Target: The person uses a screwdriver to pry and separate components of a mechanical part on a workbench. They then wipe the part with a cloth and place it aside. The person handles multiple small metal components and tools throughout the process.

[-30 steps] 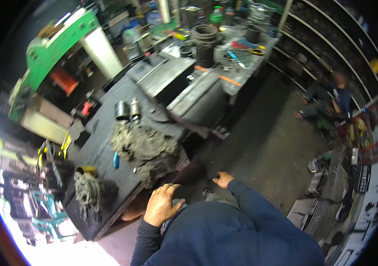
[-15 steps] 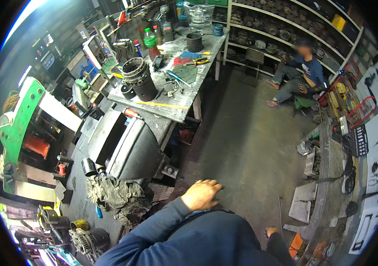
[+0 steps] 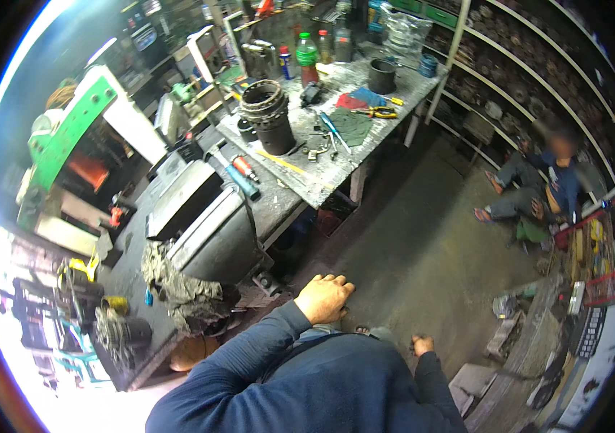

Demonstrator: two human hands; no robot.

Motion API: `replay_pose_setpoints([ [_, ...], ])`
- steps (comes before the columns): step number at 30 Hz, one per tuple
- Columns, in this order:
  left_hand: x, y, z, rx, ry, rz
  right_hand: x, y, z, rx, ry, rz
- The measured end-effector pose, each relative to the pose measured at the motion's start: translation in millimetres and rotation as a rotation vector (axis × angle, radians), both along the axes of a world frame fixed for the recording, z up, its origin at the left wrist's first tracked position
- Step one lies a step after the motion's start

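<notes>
In front of my body, my left hand (image 3: 325, 298) shows its back, with the fingers loosely bent and a little apart; I see nothing in it. It is apart from the workbench, nearest to the grey metal housing (image 3: 217, 242) on the bench edge. Low at my right side, my right hand (image 3: 423, 345) has its fingers curled in. Whether anything is inside that hand is hidden. A crumpled grey cloth (image 3: 177, 285) lies against the housing. Behind the housing rests a hammer with a blue-green handle (image 3: 242, 182), beside a red tool (image 3: 245, 168).
A workbench (image 3: 300, 189) on my left carries a dark cylindrical housing (image 3: 275, 130), pliers (image 3: 374, 112) and bottles. A person (image 3: 556, 180) sits low at the far right. Shelves of metal parts (image 3: 516, 65) stand behind. A wooden bench (image 3: 516, 375) runs along my right.
My view has turned left, so the bench and seated person sit further right. The hammer behind the housing now shows. My right hand has come further into view.
</notes>
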State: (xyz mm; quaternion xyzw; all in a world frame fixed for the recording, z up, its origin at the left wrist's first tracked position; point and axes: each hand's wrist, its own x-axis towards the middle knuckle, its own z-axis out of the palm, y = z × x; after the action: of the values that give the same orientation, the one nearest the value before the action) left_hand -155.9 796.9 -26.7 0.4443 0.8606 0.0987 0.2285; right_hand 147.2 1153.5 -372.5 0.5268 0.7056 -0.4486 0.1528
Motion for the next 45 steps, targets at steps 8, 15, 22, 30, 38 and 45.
replay_pose_setpoints([
  [8,145,-53,-6,-0.046,-0.097,0.61,-124,104,0,-0.148,-0.028,0.436],
  [15,304,-139,-12,-0.245,-0.249,1.184,-117,38,30,-0.077,-0.365,0.743],
  [22,390,-216,-34,-0.048,-0.284,1.429,-138,-164,61,-0.013,-0.164,1.351],
  [30,502,-381,-33,-0.105,-0.234,1.677,-155,-406,36,0.067,-0.032,1.672],
  [38,579,-490,-124,-0.035,-0.325,1.845,-102,-650,150,0.046,0.5,2.218],
  [45,643,-499,-241,0.298,-0.474,2.187,-108,-805,220,0.09,1.207,2.307],
])
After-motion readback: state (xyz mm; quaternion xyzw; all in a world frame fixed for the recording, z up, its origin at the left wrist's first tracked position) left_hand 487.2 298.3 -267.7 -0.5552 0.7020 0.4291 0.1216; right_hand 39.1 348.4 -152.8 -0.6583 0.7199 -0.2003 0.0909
